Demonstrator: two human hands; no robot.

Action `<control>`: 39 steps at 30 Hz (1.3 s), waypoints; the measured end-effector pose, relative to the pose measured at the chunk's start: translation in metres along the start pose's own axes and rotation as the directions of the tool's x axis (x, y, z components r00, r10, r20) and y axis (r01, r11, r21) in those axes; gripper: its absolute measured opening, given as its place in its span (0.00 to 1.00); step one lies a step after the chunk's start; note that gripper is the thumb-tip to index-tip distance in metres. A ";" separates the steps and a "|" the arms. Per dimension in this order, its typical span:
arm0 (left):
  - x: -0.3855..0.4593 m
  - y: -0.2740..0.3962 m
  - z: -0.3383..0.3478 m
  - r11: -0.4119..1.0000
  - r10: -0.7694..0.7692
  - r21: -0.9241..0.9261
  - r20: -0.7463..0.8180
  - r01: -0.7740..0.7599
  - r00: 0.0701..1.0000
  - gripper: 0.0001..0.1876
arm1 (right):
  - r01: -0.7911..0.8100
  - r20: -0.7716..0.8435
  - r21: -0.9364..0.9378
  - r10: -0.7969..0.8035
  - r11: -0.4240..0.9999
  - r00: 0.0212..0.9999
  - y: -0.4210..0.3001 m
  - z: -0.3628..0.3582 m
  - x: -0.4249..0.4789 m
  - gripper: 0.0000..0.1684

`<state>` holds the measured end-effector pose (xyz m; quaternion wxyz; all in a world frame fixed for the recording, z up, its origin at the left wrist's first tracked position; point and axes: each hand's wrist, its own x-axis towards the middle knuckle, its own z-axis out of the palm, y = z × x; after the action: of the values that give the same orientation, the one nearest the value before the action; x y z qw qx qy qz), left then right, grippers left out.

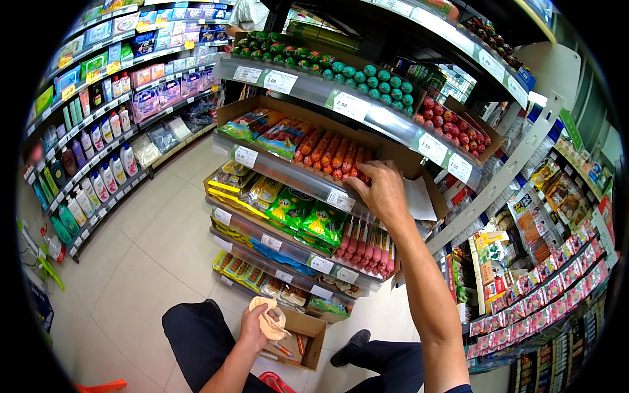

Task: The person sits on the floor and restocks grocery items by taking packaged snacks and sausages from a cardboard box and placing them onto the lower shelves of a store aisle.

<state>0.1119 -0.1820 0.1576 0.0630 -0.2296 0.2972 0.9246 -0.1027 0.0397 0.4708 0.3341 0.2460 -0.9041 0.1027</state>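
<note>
My right hand (381,186) reaches into a cardboard box on a shelf, its fingertips against the right end of a row of orange-wrapped sausages (330,154). Whether it grips one is hidden by the fingers. A folded beige cloth (271,319) is held in my left hand (253,328), low in front of my knees. Beneath that cloth, an open cardboard carton (314,339) stands on the floor with a couple of loose wrapped sausages (300,344) inside. Colourful snack bags (286,136) lie left of the orange sausages.
Green and teal wrapped sausages (371,81) and red ones (449,123) fill the shelf above. Below hang pink sausages (366,245) beside green snack bags (322,221). A slotted metal upright (513,167) rises at right. Toiletry shelves (98,147) line the left; another person (248,17) is partly visible behind.
</note>
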 end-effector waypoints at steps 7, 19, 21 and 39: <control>-0.002 0.000 -0.001 1.000 -0.005 0.000 0.012 0.005 1.000 0.09 | -0.007 0.005 -0.074 0.007 0.997 1.000 -0.002 0.004 0.005 0.21; 0.015 0.012 -0.010 0.999 0.025 0.039 0.032 -0.026 0.999 0.10 | 0.213 -0.191 0.034 -0.203 0.976 0.960 -0.041 -0.018 -0.025 0.20; 0.002 0.026 -0.012 0.989 0.128 0.077 -0.019 -0.126 0.992 0.09 | 0.253 -0.164 0.107 -0.234 0.962 0.958 -0.053 0.012 -0.066 0.17; 0.017 0.019 -0.046 0.958 0.062 0.286 -0.308 0.030 0.949 0.08 | -0.500 0.990 -0.133 0.134 0.856 -0.034 -0.112 0.338 -0.549 0.18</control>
<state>0.1097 -0.2248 0.1265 0.0399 -0.3595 0.4361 0.8240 0.1274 0.0317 -0.1416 -0.4442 0.0723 -0.8872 0.1016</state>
